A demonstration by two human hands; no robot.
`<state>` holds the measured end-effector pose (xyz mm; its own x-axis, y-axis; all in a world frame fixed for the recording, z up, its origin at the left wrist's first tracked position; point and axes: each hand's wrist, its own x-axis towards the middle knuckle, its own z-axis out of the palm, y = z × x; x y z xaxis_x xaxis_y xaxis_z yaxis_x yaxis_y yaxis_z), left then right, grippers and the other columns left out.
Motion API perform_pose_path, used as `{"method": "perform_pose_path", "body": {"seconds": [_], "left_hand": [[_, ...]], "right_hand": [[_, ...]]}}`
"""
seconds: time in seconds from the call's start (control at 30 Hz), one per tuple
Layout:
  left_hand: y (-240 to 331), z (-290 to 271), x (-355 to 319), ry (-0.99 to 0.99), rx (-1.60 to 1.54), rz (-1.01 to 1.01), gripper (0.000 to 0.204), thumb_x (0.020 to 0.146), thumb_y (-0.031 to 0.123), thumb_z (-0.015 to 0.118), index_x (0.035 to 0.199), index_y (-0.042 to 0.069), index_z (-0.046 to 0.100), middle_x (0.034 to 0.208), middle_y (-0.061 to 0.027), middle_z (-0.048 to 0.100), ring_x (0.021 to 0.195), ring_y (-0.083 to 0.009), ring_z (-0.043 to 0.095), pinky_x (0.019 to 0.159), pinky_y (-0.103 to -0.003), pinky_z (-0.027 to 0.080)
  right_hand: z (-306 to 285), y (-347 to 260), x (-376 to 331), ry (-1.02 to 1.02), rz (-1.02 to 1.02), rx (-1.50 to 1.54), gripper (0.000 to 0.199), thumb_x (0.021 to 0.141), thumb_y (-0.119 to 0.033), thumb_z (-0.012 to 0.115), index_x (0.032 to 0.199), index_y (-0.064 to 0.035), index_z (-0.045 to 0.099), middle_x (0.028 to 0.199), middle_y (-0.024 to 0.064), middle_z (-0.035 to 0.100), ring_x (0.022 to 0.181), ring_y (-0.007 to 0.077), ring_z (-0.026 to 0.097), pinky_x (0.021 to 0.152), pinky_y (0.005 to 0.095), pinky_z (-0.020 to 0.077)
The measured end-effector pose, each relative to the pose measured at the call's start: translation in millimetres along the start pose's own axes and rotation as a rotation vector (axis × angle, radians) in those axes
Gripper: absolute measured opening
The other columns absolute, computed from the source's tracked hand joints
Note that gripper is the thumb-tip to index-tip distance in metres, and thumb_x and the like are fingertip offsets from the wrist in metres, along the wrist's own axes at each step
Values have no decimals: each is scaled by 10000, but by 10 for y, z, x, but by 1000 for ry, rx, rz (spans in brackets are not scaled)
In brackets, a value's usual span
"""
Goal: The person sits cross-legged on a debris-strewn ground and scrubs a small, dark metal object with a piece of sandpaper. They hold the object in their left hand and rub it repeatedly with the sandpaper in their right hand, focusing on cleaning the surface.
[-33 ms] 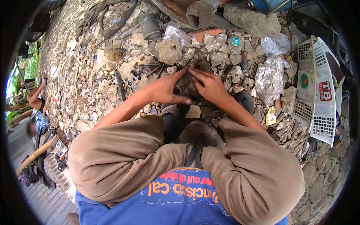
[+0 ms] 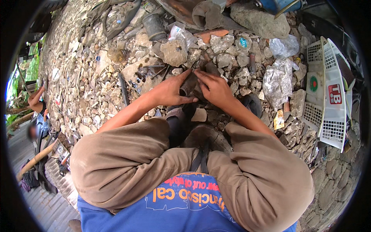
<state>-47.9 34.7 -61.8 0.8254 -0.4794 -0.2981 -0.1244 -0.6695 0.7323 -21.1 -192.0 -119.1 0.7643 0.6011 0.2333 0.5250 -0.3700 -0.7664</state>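
Note:
Between my knees, both hands meet at a dark brown, dusty piece (image 2: 189, 86) with a rounded, tube-like end; its kind I cannot make out. My left hand (image 2: 170, 89) curves around its left side, thumb towards me and forefinger stretched along the far end. From the other side, my right hand (image 2: 218, 89) closes on it, with its forefinger tip almost touching the left one. Most of the other fingers are hidden. Just below the hands lies a small pale flat chip (image 2: 199, 115), beside my dark footwear (image 2: 176, 120).
Broken stone covers the ground. Ahead lie a dented can (image 2: 154, 28), a big stone (image 2: 261, 21) and a clear plastic bag (image 2: 284, 47). To the right are a silvery crumpled bag (image 2: 277, 83) and a white plastic crate (image 2: 334, 123). Another person (image 2: 40, 125) is at far left.
My left thumb has moved slightly away from me, closer in to the dark piece. Both hands otherwise keep their places.

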Motion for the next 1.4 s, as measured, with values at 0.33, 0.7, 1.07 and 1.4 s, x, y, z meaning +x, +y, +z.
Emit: {"method": "perform_pose_path", "body": {"seconds": [0.33,0.7,1.07,1.4], "left_hand": [[-44,137,-15,45,-18,-124,978,739,293,771,1486,-159,330,1224,-398,614,1181,-483,610,1036,-465,479],[-43,182,-22,48,47,-89,977,741,318,769,1493,-125,330,1204,-372,634,1147,-482,625,998,-483,502],[-6,194,-48,80,66,-86,954,742,316,767,1480,-130,359,1228,-376,622,1159,-480,618,1004,-481,500],[-37,168,-58,41,39,-106,948,744,311,760,1481,-128,357,1233,-372,622,1161,-479,617,1006,-483,495]], "right_hand": [[141,29,-177,-55,143,71,534,897,12,544,1431,-7,532,1361,248,610,1120,409,663,894,475,571],[62,-30,-162,-136,167,93,544,925,35,550,1464,-30,515,1355,257,605,1170,403,642,975,443,536],[122,1,-251,-79,-12,41,578,879,20,543,1455,-6,499,1388,264,576,1052,427,675,859,486,579],[111,63,-297,-93,-103,8,570,873,23,556,1441,5,509,1396,262,573,1075,404,677,817,465,593]]}}
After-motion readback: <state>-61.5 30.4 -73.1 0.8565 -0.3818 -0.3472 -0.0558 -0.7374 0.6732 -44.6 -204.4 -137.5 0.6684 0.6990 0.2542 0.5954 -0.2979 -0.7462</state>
